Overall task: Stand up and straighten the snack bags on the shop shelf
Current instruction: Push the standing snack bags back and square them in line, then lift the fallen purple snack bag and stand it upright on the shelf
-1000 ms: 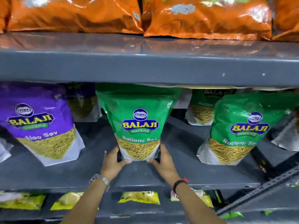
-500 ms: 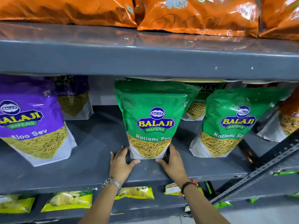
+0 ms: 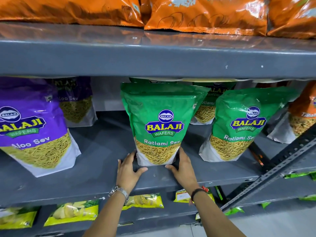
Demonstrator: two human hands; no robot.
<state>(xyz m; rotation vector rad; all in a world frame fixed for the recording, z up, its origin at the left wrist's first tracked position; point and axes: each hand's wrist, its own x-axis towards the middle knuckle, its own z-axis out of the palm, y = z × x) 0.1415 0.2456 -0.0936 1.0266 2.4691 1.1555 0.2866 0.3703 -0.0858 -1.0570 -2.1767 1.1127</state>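
Note:
A green Ratlami Sev bag [image 3: 160,120] stands upright on the grey middle shelf [image 3: 102,171]. My left hand [image 3: 128,170] cups its lower left corner, fingertips against the bag and thumb spread in front. My right hand [image 3: 183,166] grips its lower right side, fingers going behind the bag. A second green Ratlami Sev bag [image 3: 242,124] leans beside it on the right, with another green bag [image 3: 205,108] behind them. On the left a purple Aloo Sev bag [image 3: 34,127] tilts, and a second purple bag [image 3: 77,103] stands further back.
Orange snack bags [image 3: 205,14] lie on the upper shelf [image 3: 153,59]. An orange-and-white bag [image 3: 302,117] stands at the far right. A perforated metal brace [image 3: 273,170] runs diagonally at the right. Yellow packets [image 3: 73,212] sit on the lower shelf.
The green bag between my hands has slid right, closer to the other green bag, and stands straighter. Both hands stayed at its base.

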